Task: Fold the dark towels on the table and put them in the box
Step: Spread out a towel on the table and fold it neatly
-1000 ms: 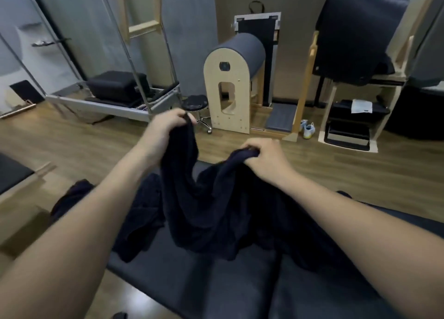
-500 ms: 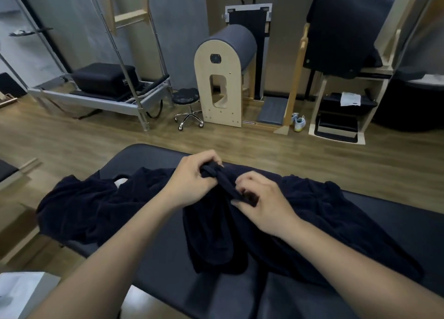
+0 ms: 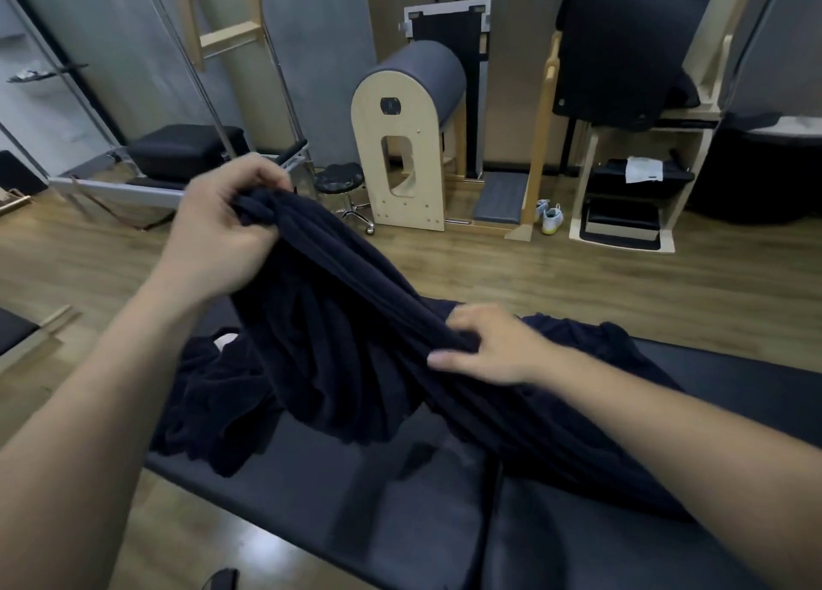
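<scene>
- While it is being drawn out, the dark towel [image 3: 356,322] is hanging on a slant between both hands, half lifted off the table [image 3: 400,500], probably so that an edge can be found for folding.
- The left hand [image 3: 222,238] is gripping a bunched end up high, and the right hand [image 3: 493,349] is curling its fingers round the cloth lower down, near the table.
- A second towel [image 3: 209,398] is lying crumpled on the table's left part; no box is showing.
- Half a second earlier both hands were working close together, low on the towel. Now they are drawing apart, with the left one raised.

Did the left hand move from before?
Yes. The left hand lifted the towel up and leftward, away from the table, now level with the stool.
</scene>
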Demonstrator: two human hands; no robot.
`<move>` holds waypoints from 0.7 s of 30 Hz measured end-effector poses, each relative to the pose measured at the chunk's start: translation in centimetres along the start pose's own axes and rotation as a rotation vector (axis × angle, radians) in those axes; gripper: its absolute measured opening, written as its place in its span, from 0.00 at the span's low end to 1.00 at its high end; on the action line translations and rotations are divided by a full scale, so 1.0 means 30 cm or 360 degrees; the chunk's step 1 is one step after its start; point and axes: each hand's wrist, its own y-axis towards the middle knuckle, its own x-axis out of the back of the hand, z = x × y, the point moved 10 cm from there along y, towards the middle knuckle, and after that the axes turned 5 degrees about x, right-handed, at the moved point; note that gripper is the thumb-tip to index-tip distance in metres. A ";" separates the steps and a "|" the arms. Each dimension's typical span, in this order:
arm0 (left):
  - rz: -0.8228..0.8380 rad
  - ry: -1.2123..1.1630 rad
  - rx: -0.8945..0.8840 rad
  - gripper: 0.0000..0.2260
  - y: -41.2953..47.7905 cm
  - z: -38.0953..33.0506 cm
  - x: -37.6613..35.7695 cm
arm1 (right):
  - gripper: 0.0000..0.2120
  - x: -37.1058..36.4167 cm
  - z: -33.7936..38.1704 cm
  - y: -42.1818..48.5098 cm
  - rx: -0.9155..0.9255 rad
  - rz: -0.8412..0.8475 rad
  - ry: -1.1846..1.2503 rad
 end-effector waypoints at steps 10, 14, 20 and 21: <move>-0.0089 0.0656 0.0071 0.15 0.013 -0.055 0.115 | 0.14 0.027 0.041 -0.050 0.0029 -0.0405 0.0166; -0.0067 0.0918 -0.0019 0.18 0.051 -0.118 0.126 | 0.12 -0.109 0.091 -0.074 0.0104 -0.0379 0.0107; -0.0174 0.0920 0.0003 0.16 0.074 -0.160 0.194 | 0.08 -0.174 0.111 -0.091 -0.0045 -0.0597 -0.0258; -0.0192 0.0908 -0.0012 0.16 0.077 -0.160 0.203 | 0.06 -0.178 0.104 -0.092 -0.0059 -0.0630 -0.0315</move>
